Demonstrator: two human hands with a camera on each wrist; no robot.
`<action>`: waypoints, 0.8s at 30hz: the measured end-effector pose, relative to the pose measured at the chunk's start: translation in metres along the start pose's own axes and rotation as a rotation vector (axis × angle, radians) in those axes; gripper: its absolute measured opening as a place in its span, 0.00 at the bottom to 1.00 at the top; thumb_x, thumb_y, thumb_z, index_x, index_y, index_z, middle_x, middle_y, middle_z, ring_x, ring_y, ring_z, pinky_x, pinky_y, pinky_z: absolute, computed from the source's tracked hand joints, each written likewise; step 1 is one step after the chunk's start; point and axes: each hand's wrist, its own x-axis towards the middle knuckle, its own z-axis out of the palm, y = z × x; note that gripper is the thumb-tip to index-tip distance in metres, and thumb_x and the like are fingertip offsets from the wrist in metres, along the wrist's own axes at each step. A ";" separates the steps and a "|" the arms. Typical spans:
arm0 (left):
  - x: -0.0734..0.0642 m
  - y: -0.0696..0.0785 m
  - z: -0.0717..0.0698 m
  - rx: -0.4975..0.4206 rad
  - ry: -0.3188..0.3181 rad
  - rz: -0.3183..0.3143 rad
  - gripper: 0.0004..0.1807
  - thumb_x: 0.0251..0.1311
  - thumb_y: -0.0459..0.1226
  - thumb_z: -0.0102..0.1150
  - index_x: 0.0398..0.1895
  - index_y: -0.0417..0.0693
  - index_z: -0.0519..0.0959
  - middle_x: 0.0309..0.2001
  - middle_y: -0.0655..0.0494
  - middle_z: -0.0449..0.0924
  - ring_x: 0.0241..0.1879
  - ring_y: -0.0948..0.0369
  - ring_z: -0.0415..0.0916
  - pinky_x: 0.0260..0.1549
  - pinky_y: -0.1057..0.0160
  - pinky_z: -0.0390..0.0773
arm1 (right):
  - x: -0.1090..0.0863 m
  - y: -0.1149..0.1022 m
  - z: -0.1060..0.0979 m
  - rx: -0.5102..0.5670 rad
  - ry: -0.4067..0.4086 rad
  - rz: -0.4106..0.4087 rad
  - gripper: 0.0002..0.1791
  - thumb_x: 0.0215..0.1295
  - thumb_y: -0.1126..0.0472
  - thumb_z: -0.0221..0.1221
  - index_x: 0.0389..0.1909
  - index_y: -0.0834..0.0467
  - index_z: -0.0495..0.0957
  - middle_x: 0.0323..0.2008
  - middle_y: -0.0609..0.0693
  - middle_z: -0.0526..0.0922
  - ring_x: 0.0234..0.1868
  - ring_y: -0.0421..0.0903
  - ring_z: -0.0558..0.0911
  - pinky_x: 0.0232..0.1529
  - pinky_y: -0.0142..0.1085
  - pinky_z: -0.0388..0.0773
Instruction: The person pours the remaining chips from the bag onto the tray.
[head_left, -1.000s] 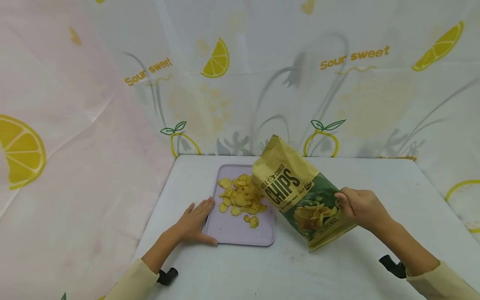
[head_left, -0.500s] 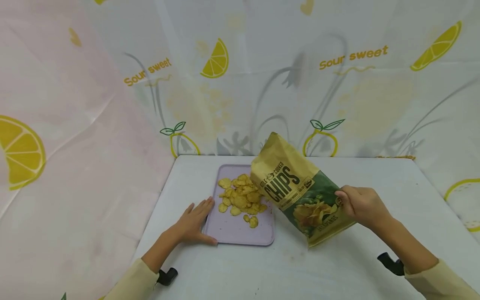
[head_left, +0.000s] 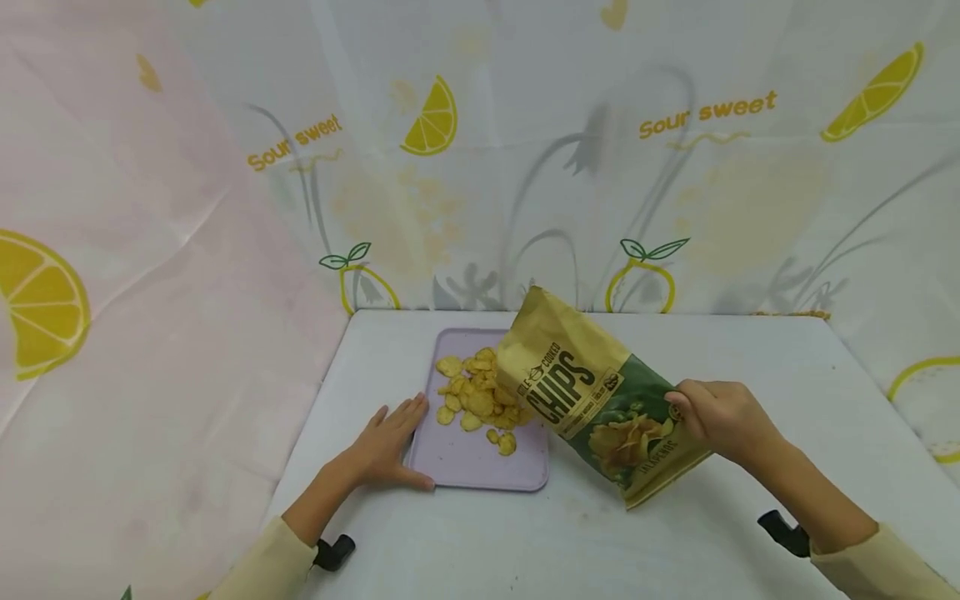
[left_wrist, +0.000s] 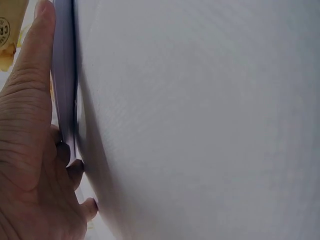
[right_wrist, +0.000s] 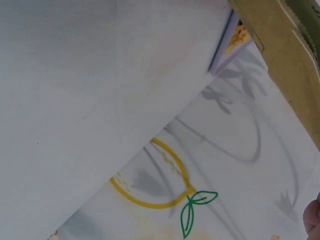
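Gripping a bag (head_left: 600, 398) near its lower end, a person's right hand (head_left: 723, 419) holds it slanted, the gold end angled toward the left hand (head_left: 392, 447) and over the tray (head_left: 480, 468). The left hand, thumb and fingers spread wide, rests against the tray's near-left corner. Chips (head_left: 480, 398) lie heaped on the tray between the hands, atop a white table (head_left: 772, 362). Lemon-print cloth (head_left: 480, 192) hangs beyond both hands.

bag (head_left: 592, 400): plstc film, low sheen | tray (head_left: 480, 468): smth matt plstc | chips (head_left: 478, 397): rough | tbl (head_left: 765, 367): matt weave | backdrop (head_left: 517, 108): cloth
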 end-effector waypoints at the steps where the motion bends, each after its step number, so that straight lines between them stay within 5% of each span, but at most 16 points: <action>1: 0.000 0.000 0.000 0.000 0.001 -0.002 0.75 0.34 0.76 0.65 0.79 0.43 0.45 0.80 0.49 0.42 0.79 0.47 0.44 0.73 0.36 0.42 | -0.002 0.000 0.000 -0.007 0.001 0.006 0.28 0.80 0.49 0.40 0.17 0.56 0.62 0.12 0.37 0.51 0.16 0.28 0.46 0.13 0.23 0.50; 10: 0.001 0.000 0.000 -0.001 -0.017 -0.010 0.75 0.35 0.77 0.63 0.79 0.44 0.44 0.80 0.49 0.41 0.79 0.48 0.43 0.73 0.36 0.42 | -0.005 0.003 -0.004 -0.032 0.032 0.059 0.28 0.80 0.48 0.40 0.17 0.56 0.61 0.12 0.37 0.51 0.15 0.29 0.48 0.12 0.25 0.51; 17: 0.001 0.000 -0.001 0.008 -0.001 -0.007 0.75 0.34 0.76 0.65 0.79 0.43 0.46 0.80 0.48 0.42 0.79 0.47 0.44 0.73 0.35 0.43 | -0.001 -0.003 -0.001 0.009 0.021 -0.023 0.28 0.80 0.50 0.41 0.17 0.56 0.61 0.13 0.37 0.50 0.16 0.30 0.46 0.14 0.23 0.49; 24: 0.002 0.001 0.000 0.014 -0.016 -0.017 0.75 0.35 0.77 0.63 0.79 0.44 0.45 0.80 0.49 0.41 0.79 0.48 0.43 0.74 0.36 0.42 | -0.004 -0.003 0.000 0.015 0.022 0.006 0.28 0.80 0.49 0.40 0.17 0.57 0.62 0.13 0.37 0.50 0.15 0.30 0.47 0.14 0.23 0.51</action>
